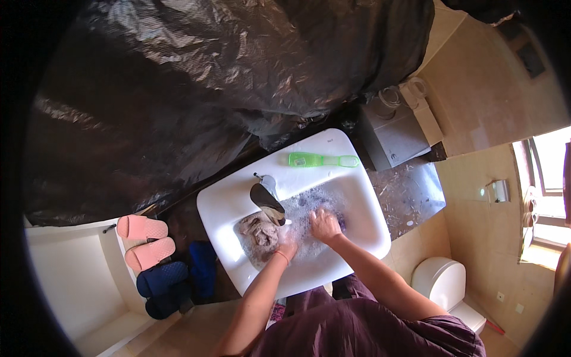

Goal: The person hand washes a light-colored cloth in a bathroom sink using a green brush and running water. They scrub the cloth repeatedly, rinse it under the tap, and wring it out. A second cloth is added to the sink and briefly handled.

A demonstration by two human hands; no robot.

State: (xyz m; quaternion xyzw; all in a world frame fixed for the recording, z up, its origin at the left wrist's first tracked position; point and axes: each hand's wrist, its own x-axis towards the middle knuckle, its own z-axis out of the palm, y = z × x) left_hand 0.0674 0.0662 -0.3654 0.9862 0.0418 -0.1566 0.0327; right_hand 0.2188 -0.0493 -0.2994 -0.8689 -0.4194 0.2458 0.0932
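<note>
Both of my hands are down in a white washbasin [375, 205] of soapy water [309, 244]. My left hand [288, 243] is beside a wet, bunched greyish-brown cloth [260, 231], just below the tap [267, 199]; suds hide its fingers. To the right, my right hand [324, 225] has its fingers curled down into the foam. Some dark purplish fabric [342, 224] shows beside that hand, mostly under the suds. What the right fingers hold, if anything, is hidden.
A green-handled brush [321, 160] lies on the basin's back rim. Pink slippers [146, 253] and dark blue slippers [162, 279] stand at the left. Grey boxes [392, 134] are behind right, a white toilet [440, 279] lower right. Black plastic sheeting [178, 101] hangs behind.
</note>
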